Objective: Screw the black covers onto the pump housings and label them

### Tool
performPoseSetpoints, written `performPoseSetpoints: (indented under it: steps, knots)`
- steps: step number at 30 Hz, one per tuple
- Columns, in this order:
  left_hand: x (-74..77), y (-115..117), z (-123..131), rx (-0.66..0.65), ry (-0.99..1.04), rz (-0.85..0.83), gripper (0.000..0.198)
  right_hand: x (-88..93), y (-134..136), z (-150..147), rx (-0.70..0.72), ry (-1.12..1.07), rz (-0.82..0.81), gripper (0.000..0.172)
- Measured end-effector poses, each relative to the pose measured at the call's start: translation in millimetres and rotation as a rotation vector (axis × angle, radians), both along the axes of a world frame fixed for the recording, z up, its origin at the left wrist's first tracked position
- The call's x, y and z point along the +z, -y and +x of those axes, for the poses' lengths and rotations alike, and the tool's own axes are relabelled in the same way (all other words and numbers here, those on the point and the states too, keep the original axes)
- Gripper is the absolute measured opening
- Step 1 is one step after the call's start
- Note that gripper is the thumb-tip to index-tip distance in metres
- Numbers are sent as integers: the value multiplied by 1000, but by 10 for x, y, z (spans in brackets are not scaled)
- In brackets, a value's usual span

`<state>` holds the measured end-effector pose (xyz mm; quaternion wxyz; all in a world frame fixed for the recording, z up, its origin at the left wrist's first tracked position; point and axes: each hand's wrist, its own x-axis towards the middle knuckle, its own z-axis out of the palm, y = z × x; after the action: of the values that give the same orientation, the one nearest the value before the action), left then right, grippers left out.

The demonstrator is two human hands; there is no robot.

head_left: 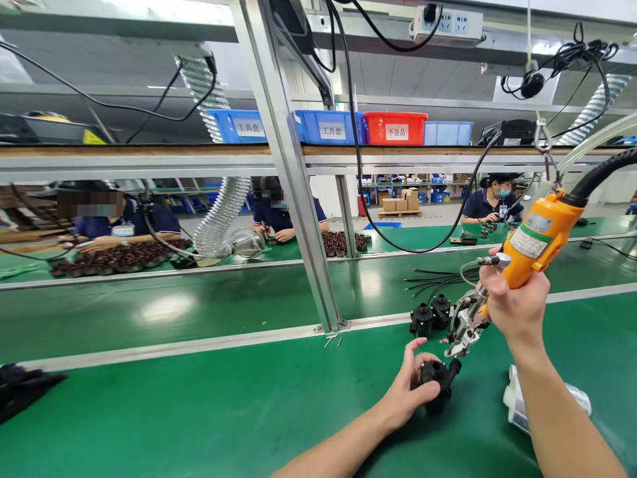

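Note:
My left hand (405, 392) is closed around a small black pump housing (436, 384) with a side spout, resting on the green bench. In my right hand (520, 305) is an orange electric screwdriver (535, 236), tilted down to the left. Its metal nose (460, 342) is just above the black housing, with a visible gap between them. Two similar black housings (422, 320) stand behind, near the bench's back rail. The screwdriver hangs from a metal clip (543, 139) and has a black cable and a clear hose.
A white roll-like object (517, 401) lies right of my right forearm. A metal post (293, 166) rises from the back rail. Black cables (438, 282) lie beyond it. Blue bins (328, 126) and a red bin (395, 128) sit on the shelf. Several people work across the line.

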<state>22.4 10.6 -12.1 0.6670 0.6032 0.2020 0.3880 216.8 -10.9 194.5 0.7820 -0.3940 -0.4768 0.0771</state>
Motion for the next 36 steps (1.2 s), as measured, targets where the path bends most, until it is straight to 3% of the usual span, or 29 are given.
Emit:
performPoseSetpoints:
  steps: [2, 7, 17, 26, 36]
  knots:
    - [22, 15, 0, -42, -47, -16, 86, 5, 23, 8, 51, -41, -5, 35]
    - [35, 33, 1, 202, -83, 91, 88, -29, 34, 5, 137, -108, 21, 32]
    - [49, -78, -15, 106, 2, -98, 80, -54, 38, -183, 281, -174, -36, 39]
    - [220, -56, 57, 46, 69, -292, 71, -141, 4, -420, 231, 28, -110, 39]
    - [229, -48, 34, 44, 80, -313, 69, -241, -28, -483, 276, 29, -185, 41]
